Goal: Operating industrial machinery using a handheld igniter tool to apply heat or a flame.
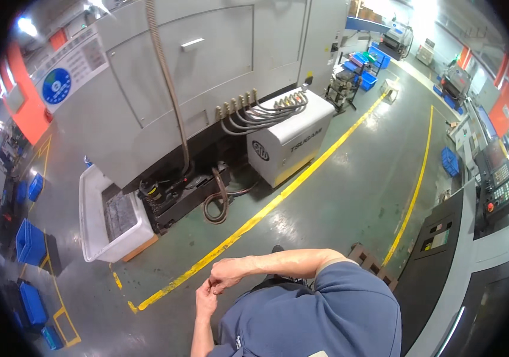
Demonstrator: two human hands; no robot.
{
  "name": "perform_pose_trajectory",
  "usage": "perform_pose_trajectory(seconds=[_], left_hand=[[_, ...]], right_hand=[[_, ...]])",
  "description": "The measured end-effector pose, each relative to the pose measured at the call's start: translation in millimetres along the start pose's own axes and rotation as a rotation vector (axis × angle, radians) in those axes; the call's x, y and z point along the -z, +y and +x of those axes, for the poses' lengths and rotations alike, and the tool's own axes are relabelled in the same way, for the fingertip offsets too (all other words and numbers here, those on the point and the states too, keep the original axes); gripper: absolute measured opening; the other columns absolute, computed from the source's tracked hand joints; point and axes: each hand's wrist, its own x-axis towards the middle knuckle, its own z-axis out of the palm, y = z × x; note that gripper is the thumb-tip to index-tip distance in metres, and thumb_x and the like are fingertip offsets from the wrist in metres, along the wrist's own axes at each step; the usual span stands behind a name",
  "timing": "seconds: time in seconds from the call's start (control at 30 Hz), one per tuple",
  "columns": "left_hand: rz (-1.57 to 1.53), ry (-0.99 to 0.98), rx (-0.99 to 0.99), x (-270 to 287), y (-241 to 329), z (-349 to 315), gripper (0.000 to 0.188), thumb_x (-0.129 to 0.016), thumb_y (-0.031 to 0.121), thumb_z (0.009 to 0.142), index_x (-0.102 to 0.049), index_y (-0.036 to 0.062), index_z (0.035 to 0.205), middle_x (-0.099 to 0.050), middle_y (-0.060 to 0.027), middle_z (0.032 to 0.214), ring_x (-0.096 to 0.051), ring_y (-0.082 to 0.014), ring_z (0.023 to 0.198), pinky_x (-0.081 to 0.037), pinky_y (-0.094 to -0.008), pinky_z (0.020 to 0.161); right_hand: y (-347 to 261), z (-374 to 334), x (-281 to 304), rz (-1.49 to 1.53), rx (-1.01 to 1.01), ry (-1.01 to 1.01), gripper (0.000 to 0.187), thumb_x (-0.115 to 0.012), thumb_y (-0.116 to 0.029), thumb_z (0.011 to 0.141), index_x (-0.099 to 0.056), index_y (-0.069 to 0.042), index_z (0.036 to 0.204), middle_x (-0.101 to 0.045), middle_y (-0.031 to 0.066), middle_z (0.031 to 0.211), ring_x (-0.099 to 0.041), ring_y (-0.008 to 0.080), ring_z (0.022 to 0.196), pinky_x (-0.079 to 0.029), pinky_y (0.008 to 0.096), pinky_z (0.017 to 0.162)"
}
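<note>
My right hand and my left hand meet in front of my body, above the floor beside a yellow line. Both are closed, with the fingertips pressed together where they touch. If anything small is pinched between them, the fingers hide it. The right forearm crosses from the right, and the left one rises from the lower edge. Neither hand touches the machines around me.
Ahead stands a large grey machine with a white hose-connected cabinet. A white bin sits at its left foot, near a coiled hose. Blue crates line the left. A control panel and a pallet are to the right.
</note>
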Motion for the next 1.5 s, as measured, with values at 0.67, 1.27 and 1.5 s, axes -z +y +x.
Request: perform_pose_trajectory(seconds=[0.67,1.27,1.5], left_hand=[[0.074,0.588,0.169,332.7,-49.0,-109.9,0.024,-0.060,0.011,0.095,-0.064,-0.0022,0.114,-0.072,-0.0164,0.091,-0.068,-0.0221,0.077,-0.055,-0.0334,0.075],[-0.475,0.908,-0.130,811.7,-30.1,-84.0,0.032,-0.055,0.017,0.103,-0.061,-0.0001,0.130,-0.069,-0.0068,0.114,-0.069,-0.0179,0.102,-0.056,-0.0309,0.083],[-0.482,0.774,-0.161,1005.1,-19.9,-62.7,0.031,-0.057,0.022,0.105,-0.060,-0.0021,0.124,-0.068,-0.0069,0.112,-0.067,-0.0185,0.101,-0.057,-0.0347,0.086]], right_hand=[[-122.1,420.9,-67.1,0.134,0.340,-0.559,0.030,-0.067,-0.035,0.092,-0.075,-0.006,0.099,-0.072,0.0191,0.087,-0.068,0.0386,0.081,-0.053,0.0444,0.074],[-272.1,902.2,-47.1,1.743,0.011,-0.616,0.108,-0.052,-0.078,0.086,-0.035,0.005,0.153,-0.037,0.0247,0.157,-0.039,0.0351,0.145,-0.031,0.0437,0.122],[-332.4,1056.7,-55.7,1.866,0.154,-0.360,0.111,-0.045,-0.081,0.088,-0.025,0.004,0.157,-0.018,0.0237,0.166,-0.019,0.0339,0.154,-0.019,0.0424,0.126]])
